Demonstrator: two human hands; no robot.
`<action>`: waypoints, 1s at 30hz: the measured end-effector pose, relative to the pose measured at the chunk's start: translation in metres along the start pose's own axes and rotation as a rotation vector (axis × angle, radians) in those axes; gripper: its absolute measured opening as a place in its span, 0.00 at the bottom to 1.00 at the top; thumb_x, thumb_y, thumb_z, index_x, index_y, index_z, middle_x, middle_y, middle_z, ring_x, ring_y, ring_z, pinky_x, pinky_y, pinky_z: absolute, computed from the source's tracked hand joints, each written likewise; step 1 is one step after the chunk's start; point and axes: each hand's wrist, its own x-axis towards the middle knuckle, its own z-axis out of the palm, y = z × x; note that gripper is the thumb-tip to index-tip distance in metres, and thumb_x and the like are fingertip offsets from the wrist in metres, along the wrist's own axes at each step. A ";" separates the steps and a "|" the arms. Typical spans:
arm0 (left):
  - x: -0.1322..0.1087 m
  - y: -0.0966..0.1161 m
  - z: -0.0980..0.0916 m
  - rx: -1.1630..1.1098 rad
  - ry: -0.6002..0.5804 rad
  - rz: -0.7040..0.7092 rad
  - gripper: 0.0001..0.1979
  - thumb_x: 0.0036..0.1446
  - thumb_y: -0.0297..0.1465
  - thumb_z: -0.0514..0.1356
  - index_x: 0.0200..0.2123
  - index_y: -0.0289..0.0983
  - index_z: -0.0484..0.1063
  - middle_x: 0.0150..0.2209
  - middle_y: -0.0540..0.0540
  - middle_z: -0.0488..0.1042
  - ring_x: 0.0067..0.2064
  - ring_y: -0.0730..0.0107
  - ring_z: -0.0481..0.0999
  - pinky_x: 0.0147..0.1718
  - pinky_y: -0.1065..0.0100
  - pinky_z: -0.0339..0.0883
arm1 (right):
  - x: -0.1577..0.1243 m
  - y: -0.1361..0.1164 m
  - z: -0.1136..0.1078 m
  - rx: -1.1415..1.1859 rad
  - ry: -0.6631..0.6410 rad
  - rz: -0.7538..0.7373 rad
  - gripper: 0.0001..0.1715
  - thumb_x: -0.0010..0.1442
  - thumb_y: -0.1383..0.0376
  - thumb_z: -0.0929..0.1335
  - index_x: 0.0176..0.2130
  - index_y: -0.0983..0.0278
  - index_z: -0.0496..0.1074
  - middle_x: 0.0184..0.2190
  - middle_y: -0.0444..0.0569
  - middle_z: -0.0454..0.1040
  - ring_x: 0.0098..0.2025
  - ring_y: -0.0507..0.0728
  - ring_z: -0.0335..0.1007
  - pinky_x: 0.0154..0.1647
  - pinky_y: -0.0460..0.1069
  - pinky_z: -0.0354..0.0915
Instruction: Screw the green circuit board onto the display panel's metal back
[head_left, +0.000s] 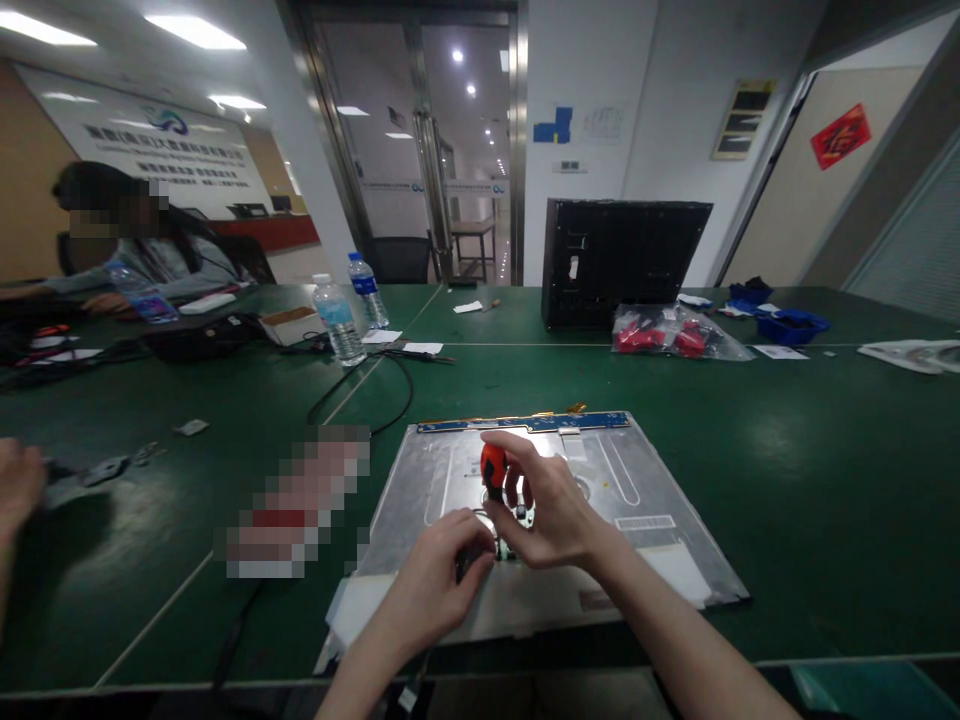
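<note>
A silver metal display panel point(645, 480) lies flat on the green table in front of me, a blue circuit strip point(525, 423) along its far edge. My right hand point(551, 505) is closed round the orange-and-black handle of a screwdriver point(493, 472), held upright over the panel's middle. My left hand point(439, 580) is pinched just below it, fingers closed on a small dark part at the screwdriver's tip; what it holds is too small to name.
Two water bottles point(339, 320) stand at the back left by black cables point(390, 400). A black monitor housing point(622, 260) and a bag of red parts point(675, 335) sit behind the panel. Another person point(112, 240) sits at far left; someone's hand point(15, 490) shows at the left edge.
</note>
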 end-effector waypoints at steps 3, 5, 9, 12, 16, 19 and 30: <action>0.000 0.002 -0.001 -0.004 -0.013 -0.003 0.04 0.54 0.25 0.55 0.30 0.37 0.69 0.30 0.48 0.72 0.33 0.64 0.71 0.32 0.67 0.61 | 0.000 -0.001 0.000 0.023 0.008 0.016 0.38 0.52 0.71 0.65 0.60 0.59 0.52 0.31 0.41 0.68 0.22 0.48 0.61 0.21 0.43 0.58; 0.000 0.002 -0.001 -0.004 -0.018 -0.005 0.04 0.54 0.25 0.55 0.31 0.37 0.69 0.30 0.47 0.72 0.34 0.64 0.71 0.32 0.67 0.61 | 0.000 -0.001 0.001 0.024 0.017 0.022 0.36 0.53 0.71 0.65 0.59 0.58 0.52 0.31 0.41 0.68 0.22 0.47 0.61 0.21 0.43 0.57; 0.000 0.000 0.000 -0.017 -0.014 -0.001 0.04 0.54 0.24 0.55 0.29 0.37 0.69 0.30 0.48 0.71 0.33 0.65 0.70 0.32 0.68 0.60 | 0.000 0.000 0.004 0.005 0.031 0.017 0.34 0.55 0.69 0.66 0.58 0.58 0.52 0.31 0.41 0.69 0.22 0.47 0.62 0.21 0.43 0.58; -0.001 -0.002 0.001 -0.029 -0.014 -0.001 0.04 0.54 0.24 0.55 0.30 0.37 0.69 0.30 0.47 0.72 0.33 0.65 0.71 0.31 0.68 0.60 | 0.000 -0.001 0.004 -0.012 0.042 0.003 0.32 0.56 0.69 0.66 0.57 0.58 0.52 0.31 0.41 0.69 0.21 0.47 0.61 0.20 0.43 0.58; 0.000 -0.002 0.001 -0.023 -0.020 -0.013 0.04 0.54 0.25 0.55 0.30 0.37 0.69 0.31 0.47 0.72 0.33 0.64 0.71 0.32 0.67 0.61 | -0.001 0.000 0.004 -0.040 0.036 0.022 0.34 0.56 0.69 0.66 0.58 0.58 0.51 0.31 0.41 0.69 0.21 0.47 0.61 0.20 0.43 0.58; 0.000 -0.002 0.002 -0.004 -0.010 -0.012 0.04 0.54 0.25 0.55 0.29 0.37 0.69 0.30 0.47 0.72 0.33 0.64 0.71 0.32 0.67 0.60 | 0.000 0.001 0.003 -0.065 0.025 0.027 0.37 0.56 0.68 0.67 0.61 0.58 0.51 0.32 0.42 0.71 0.22 0.48 0.62 0.22 0.44 0.60; 0.001 -0.002 0.000 -0.031 -0.023 0.010 0.06 0.55 0.25 0.55 0.32 0.37 0.73 0.33 0.46 0.74 0.36 0.62 0.73 0.35 0.66 0.64 | 0.001 -0.003 0.002 -0.010 0.014 0.001 0.36 0.54 0.71 0.65 0.59 0.60 0.53 0.31 0.42 0.69 0.22 0.48 0.62 0.21 0.43 0.59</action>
